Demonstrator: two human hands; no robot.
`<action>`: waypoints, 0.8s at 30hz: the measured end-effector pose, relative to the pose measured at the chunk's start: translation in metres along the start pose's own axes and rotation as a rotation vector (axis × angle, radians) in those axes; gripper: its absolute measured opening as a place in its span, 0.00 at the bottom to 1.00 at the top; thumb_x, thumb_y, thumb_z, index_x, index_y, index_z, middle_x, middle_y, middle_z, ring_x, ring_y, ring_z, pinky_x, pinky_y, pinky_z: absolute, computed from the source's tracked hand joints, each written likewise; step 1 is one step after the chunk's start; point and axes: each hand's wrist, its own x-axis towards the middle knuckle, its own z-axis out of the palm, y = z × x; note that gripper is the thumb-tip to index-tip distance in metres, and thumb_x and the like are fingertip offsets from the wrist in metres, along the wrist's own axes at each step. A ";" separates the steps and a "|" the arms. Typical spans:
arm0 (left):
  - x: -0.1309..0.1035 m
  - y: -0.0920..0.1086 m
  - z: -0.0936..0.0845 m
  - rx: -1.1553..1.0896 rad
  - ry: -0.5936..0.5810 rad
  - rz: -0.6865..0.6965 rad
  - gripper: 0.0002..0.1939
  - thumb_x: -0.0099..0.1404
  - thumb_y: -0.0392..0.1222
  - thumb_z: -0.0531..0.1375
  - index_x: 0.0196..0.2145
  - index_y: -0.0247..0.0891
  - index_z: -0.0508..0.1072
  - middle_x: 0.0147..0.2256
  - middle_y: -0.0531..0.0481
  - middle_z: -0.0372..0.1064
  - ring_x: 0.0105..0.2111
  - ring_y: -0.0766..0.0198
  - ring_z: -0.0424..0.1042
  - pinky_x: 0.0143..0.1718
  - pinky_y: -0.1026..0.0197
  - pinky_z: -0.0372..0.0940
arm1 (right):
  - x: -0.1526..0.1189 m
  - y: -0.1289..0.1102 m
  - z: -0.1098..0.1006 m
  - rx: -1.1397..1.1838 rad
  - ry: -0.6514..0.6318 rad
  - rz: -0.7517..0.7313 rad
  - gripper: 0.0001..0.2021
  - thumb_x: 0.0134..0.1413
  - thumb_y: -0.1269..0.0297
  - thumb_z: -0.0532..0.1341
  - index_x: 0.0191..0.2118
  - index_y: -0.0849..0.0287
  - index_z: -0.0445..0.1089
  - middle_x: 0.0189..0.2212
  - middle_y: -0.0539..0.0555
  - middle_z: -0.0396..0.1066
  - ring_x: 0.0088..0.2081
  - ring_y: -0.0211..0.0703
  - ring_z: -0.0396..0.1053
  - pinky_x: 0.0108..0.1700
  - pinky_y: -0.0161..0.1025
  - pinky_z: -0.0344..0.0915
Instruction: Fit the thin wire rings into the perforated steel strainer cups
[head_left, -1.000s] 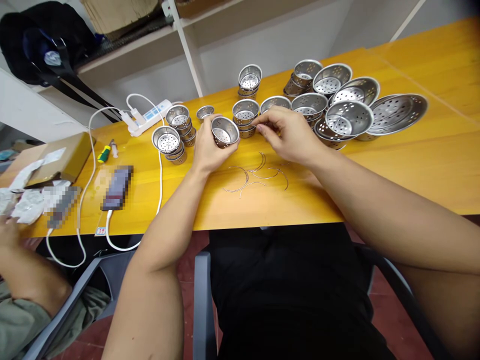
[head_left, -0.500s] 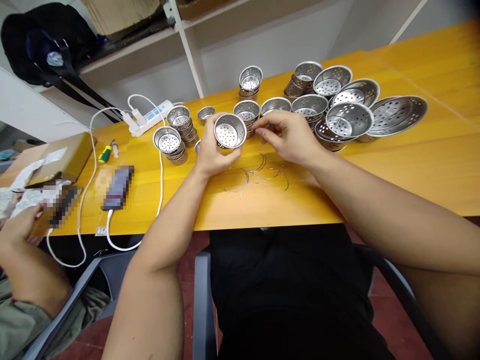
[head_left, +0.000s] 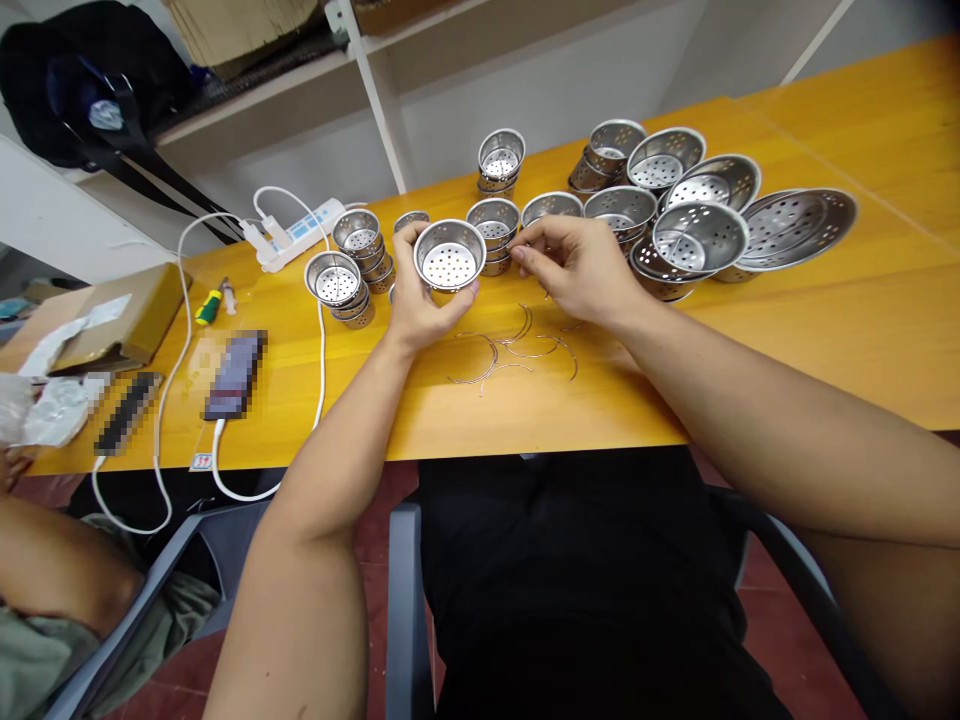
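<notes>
My left hand [head_left: 420, 300] is wrapped round a perforated metal cup [head_left: 450, 256], its open mouth tilted toward me. To its right, my right hand [head_left: 581, 265] has thumb and fingertips pinched together; whatever they hold is too small to make out. Several thin curved wires [head_left: 517, 345] lie on the table below both hands. Just behind the gap between the hands stands a stack of small perforated cups [head_left: 493, 225].
More cup stacks [head_left: 334, 280] stand left on the yellow table [head_left: 840, 350]; larger perforated bowls [head_left: 799, 230] are at the right. A power strip [head_left: 304, 235], white cables, a phone [head_left: 236, 375], a screwdriver [head_left: 208, 307] and a cardboard box [head_left: 142, 320] lie left. A person's arm [head_left: 60, 560] shows far left.
The cup in my left hand has shifted slightly left and tilts more toward the back. My right hand has moved a little away from it. The other person's hand has drawn back from the table.
</notes>
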 end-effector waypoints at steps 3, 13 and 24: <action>0.000 -0.001 0.000 0.005 0.003 -0.005 0.53 0.71 0.82 0.71 0.78 0.61 0.51 0.65 0.44 0.62 0.63 0.48 0.78 0.75 0.34 0.75 | 0.000 0.006 0.003 -0.038 0.016 -0.031 0.17 0.78 0.38 0.74 0.51 0.47 0.86 0.38 0.57 0.85 0.36 0.55 0.78 0.42 0.56 0.80; 0.001 0.000 0.005 0.042 0.035 -0.029 0.56 0.67 0.84 0.74 0.75 0.58 0.51 0.62 0.46 0.64 0.64 0.47 0.78 0.76 0.31 0.73 | -0.001 -0.003 0.003 0.116 -0.062 0.076 0.24 0.71 0.31 0.77 0.43 0.47 0.79 0.34 0.54 0.83 0.23 0.46 0.71 0.25 0.50 0.72; 0.000 0.007 0.001 0.071 -0.044 -0.087 0.52 0.67 0.80 0.77 0.73 0.55 0.62 0.63 0.45 0.75 0.65 0.47 0.83 0.74 0.33 0.77 | -0.003 0.004 0.005 -0.009 -0.063 0.012 0.11 0.75 0.49 0.76 0.50 0.49 0.87 0.40 0.57 0.85 0.34 0.52 0.75 0.41 0.55 0.78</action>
